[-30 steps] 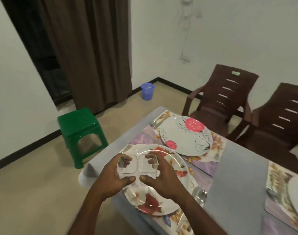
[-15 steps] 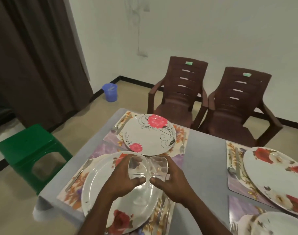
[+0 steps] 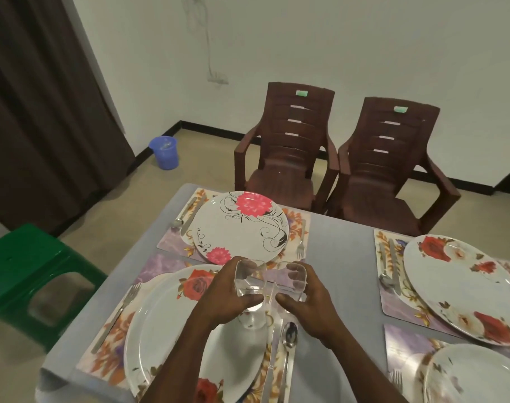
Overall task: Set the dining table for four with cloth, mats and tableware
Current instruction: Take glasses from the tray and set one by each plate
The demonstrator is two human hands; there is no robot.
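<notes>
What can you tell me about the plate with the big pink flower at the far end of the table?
The plate is round and white, glossy like melamine or ceramic, with a large pink flower near its far rim, a smaller one near its near rim, and thin black swirling vines between them. It lies flat and empty on a floral mat, with a spoon on its left and a fork on its right. Neither of the hands touches it.

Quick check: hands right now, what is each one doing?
Left hand: grips a clear glass.
Right hand: grips a second clear glass.
</notes>
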